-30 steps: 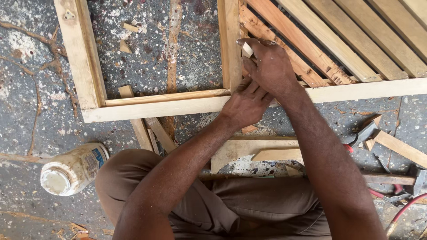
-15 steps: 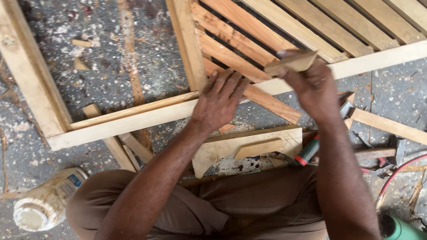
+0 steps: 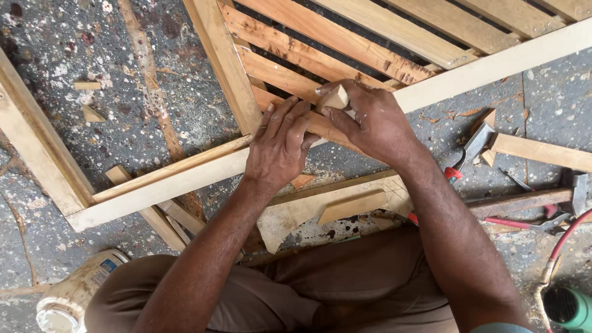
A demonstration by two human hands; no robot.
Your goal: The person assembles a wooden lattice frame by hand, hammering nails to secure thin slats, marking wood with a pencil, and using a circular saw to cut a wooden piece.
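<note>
Right hand [image 3: 376, 123] closed around a small wooden block [image 3: 336, 97], pressing it at the joint of the wooden frame [image 3: 185, 179], where the upright meets the bottom rail. Left hand [image 3: 280, 145] flat, fingers together, palm down on the frame rail just left of the block, holding nothing. Slats [image 3: 345, 52] fill the frame above the hands. Below the frame: loose wood offcut [image 3: 351, 206] near the person's knees, plastic jar [image 3: 71, 296] lower left. Right of the frame: chisel [image 3: 468, 151], hammer [image 3: 524, 200], green power tool [image 3: 570, 305].
</note>
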